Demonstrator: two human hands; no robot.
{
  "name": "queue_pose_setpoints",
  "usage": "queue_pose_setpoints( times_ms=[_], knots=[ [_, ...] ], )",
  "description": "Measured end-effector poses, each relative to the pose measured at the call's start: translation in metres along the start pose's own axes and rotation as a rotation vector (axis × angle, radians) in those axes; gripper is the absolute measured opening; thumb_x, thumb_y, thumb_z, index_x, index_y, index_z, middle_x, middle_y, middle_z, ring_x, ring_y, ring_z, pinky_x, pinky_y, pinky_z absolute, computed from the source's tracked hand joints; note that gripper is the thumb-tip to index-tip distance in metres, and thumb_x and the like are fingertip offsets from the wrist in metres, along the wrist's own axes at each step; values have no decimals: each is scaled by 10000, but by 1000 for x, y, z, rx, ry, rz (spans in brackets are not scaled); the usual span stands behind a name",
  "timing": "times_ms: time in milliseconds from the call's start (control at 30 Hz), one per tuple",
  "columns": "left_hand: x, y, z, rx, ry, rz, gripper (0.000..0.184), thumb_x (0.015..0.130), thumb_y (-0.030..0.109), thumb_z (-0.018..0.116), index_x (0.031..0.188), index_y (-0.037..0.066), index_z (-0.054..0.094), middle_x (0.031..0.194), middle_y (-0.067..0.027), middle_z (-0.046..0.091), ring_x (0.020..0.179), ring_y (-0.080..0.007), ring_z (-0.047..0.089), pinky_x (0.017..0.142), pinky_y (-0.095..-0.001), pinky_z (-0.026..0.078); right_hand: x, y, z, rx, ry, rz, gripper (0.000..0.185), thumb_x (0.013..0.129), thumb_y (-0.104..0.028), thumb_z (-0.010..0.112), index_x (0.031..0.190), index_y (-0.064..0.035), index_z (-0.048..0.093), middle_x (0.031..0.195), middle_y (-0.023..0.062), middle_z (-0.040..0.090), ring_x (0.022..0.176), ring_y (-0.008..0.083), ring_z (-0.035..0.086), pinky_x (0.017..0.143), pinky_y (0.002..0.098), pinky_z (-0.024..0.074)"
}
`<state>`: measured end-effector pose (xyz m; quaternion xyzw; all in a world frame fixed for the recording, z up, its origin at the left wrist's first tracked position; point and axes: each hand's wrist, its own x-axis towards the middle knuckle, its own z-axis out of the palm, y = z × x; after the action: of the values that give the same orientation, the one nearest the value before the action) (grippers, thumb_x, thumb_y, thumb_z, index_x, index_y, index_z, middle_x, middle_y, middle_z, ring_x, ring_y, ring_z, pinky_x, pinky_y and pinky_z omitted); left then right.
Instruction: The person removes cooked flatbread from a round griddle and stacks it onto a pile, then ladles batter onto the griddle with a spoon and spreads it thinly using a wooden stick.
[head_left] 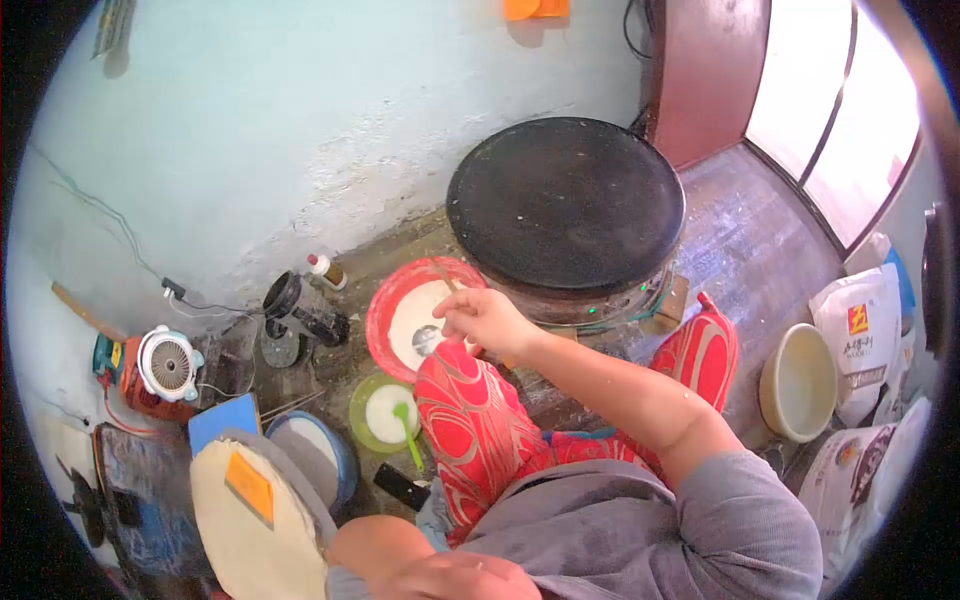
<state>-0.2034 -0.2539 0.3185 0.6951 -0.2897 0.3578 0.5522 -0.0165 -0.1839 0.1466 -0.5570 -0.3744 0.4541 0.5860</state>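
My right hand (pixel 487 320) is closed over the red bowl (pixel 377 330) of white batter-like liquid. A thin wooden stick (pixel 442 272) sticks out above its fingers. Just below the fingertips, the round metal bowl of a ladle (pixel 426 340) shows in the liquid; whether it joins the stick is hidden. My left hand (pixel 455 578) is at the bottom edge, close to my body, with its fingers out of sight. Nearest to it is a round board-like cover (pixel 225 520) with a pale top and an orange piece (pixel 249 488) on it.
A large black round griddle (pixel 565 205) stands ahead. A green bowl (pixel 368 437) with a green spatula (pixel 405 420), a blue-rimmed bucket (pixel 350 470), and a dark jug (pixel 305 308) are on the left. A cream basin (pixel 798 383) and printed sacks (pixel 855 340) stand on the right.
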Motion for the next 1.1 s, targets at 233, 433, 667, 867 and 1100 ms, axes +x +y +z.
queue_pose_setpoints(
  times_ms=[233, 433, 667, 867, 1100],
  knots=[
    [-19, -40, -1, 797, -232, -279, 356, 583, 15, 685, 930, 39, 609, 932, -70, 567, 776, -255, 526, 675, -352, 423, 1, 18, -1, -288, 171, -153, 189, 762, -155, 503, 842, -57, 643, 744, 108, 644, 711, 203, 625, 662, 332, 483],
    [-47, -124, 35, 712, -283, -313, 244, 680, 157, 667, 919, 121, 634, 929, -55, 524, 888, -267, 447, 804, -392, 344, 0, 38, -1, -711, 270, -182, 220, 771, -139, 471, 932, -95, 614, 849, 141, 620, 825, 297, 589, 734, 389, 455],
    [-43, -144, 63, 639, -326, -363, 198, 690, 142, 657, 888, 130, 644, 896, -58, 499, 902, -276, 421, 799, -399, 329, -1, 40, -4, -1062, 224, -136, 223, 701, -84, 509, 902, -72, 606, 802, 144, 625, 755, 301, 611, 648, 390, 479],
    [-41, -151, 68, 607, -406, -344, 153, 682, 136, 651, 834, 120, 645, 889, -57, 507, 922, -275, 416, 807, -401, 331, -14, 25, -6, -1092, 257, -169, 191, 680, -82, 525, 854, -71, 604, 770, 126, 628, 724, 295, 618, 623, 393, 484],
    [-34, -145, 60, 474, -317, -404, 104, 667, 75, 659, 761, 106, 626, 834, -50, 514, 863, -253, 448, 756, -354, 371, -9, 38, -15, -1101, 274, -154, 185, 678, -89, 542, 850, -81, 612, 778, 126, 629, 748, 292, 618, 635, 393, 484]
  ],
)
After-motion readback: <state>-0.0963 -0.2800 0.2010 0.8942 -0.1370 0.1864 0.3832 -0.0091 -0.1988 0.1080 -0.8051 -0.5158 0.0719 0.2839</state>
